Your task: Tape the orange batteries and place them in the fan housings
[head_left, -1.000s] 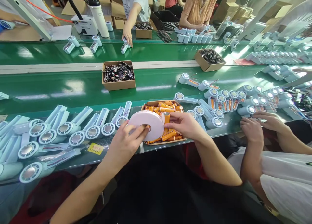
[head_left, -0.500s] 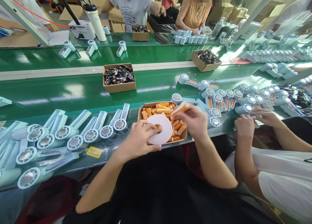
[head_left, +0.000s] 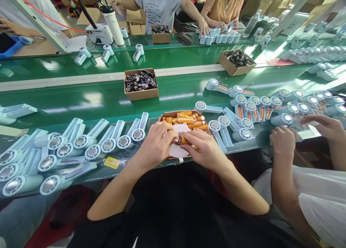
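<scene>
A round white roll, apparently tape point(head_left: 178, 151), is in front of the cardboard box point(head_left: 207, 127) of orange battery cells point(head_left: 186, 115). My left hand point(head_left: 155, 143) is closed at the roll's upper left, fingertips pinched near its centre. My right hand point(head_left: 204, 149) holds one orange battery cell point(head_left: 185, 140) between thumb and fingers, its end close to the left fingertips. The fingers partly hide both the cell and the roll. A small white tab point(head_left: 180, 161) shows at the roll's lower edge.
Pale blue fan-like housings point(head_left: 93, 152) lie in rows on my left; more point(head_left: 242, 134) are on the right. Across the green belt point(head_left: 102, 104) sit boxes of dark wired parts point(head_left: 141, 82). A co-worker's hands point(head_left: 282, 141) work at the right; other people sit opposite.
My right hand has brought a battery cell from above the box down to the roll. My left fingers have drawn together into a pinch. A co-worker opposite has reached toward the blue parts.
</scene>
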Demonstrator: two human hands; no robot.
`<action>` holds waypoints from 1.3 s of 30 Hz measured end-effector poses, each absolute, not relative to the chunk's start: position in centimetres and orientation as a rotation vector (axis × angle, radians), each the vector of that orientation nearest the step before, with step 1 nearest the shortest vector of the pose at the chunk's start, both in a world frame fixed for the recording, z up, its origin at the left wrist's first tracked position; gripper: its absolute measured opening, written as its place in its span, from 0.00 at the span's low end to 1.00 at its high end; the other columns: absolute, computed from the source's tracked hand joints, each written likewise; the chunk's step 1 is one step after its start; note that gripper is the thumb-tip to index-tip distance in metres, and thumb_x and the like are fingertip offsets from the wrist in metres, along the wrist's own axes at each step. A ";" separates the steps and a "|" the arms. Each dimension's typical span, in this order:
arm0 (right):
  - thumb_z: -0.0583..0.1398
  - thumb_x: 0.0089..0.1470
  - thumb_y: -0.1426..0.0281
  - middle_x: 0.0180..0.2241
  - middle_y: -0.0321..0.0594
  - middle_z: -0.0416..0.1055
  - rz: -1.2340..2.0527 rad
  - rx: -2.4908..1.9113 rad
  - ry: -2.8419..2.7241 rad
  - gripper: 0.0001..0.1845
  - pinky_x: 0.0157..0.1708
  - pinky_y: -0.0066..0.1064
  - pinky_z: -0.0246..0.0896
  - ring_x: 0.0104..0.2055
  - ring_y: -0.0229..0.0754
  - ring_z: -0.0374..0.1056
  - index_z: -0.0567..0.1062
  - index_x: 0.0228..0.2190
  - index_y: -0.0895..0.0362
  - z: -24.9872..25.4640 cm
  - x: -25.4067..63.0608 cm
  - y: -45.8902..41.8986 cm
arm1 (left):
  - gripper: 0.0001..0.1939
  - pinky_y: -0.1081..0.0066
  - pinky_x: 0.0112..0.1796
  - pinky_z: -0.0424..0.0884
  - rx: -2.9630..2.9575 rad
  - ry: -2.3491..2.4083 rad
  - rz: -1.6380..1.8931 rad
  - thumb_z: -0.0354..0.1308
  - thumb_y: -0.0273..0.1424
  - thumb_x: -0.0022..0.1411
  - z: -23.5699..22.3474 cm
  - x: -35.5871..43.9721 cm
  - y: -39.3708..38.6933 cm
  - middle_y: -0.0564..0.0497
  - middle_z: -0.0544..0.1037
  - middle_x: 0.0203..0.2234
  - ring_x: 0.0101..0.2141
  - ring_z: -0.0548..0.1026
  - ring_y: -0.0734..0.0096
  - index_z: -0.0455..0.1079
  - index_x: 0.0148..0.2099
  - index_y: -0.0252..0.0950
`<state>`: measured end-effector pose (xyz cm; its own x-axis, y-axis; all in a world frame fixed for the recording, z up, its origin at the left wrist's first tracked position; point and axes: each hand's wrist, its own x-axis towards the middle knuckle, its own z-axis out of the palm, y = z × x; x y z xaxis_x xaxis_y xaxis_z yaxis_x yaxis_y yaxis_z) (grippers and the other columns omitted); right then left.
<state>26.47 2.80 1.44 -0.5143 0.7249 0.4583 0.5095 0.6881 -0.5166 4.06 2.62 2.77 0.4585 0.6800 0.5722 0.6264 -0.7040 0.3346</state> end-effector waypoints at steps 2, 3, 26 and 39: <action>0.61 0.69 0.69 0.44 0.46 0.82 0.387 -0.929 -2.228 0.14 0.45 0.42 0.76 0.43 0.49 0.77 0.80 0.53 0.52 1.6 26.5 2.7 | 0.11 0.61 0.47 0.71 2.654 1.129 1.019 0.50 0.31 0.78 3.4 3.6 2.8 0.44 0.79 0.45 0.45 0.75 0.62 0.74 0.47 0.36; 0.61 0.69 0.69 0.44 0.47 0.82 0.378 -0.920 -2.231 0.14 0.45 0.42 0.76 0.43 0.49 0.77 0.80 0.54 0.53 1.7 26.5 2.7 | 0.11 0.61 0.47 0.71 2.663 1.105 0.993 0.51 0.32 0.78 3.6 3.4 2.8 0.43 0.80 0.47 0.47 0.75 0.61 0.74 0.49 0.36; 0.66 0.65 0.70 0.43 0.46 0.82 0.536 -0.868 -2.212 0.14 0.45 0.39 0.77 0.44 0.48 0.79 0.81 0.52 0.53 1.5 26.9 2.7 | 0.06 0.63 0.45 0.73 2.512 0.980 1.064 0.54 0.25 0.74 3.6 3.0 3.2 0.50 0.78 0.39 0.41 0.75 0.67 0.71 0.45 0.39; 0.66 0.64 0.60 0.30 0.38 0.79 1.509 -0.775 -1.987 0.17 0.32 0.27 0.70 0.28 0.37 0.71 0.83 0.49 0.59 1.7 28.7 1.9 | 0.08 0.63 0.51 0.72 2.736 0.934 0.901 0.48 0.29 0.78 3.8 2.5 1.7 0.48 0.81 0.45 0.46 0.75 0.64 0.65 0.55 0.39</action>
<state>28.74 1.89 1.67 -0.6995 0.7117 0.0645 0.1287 0.2142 -0.9683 2.48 1.74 3.84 0.6339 0.5892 0.5010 0.5219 -0.8039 0.2852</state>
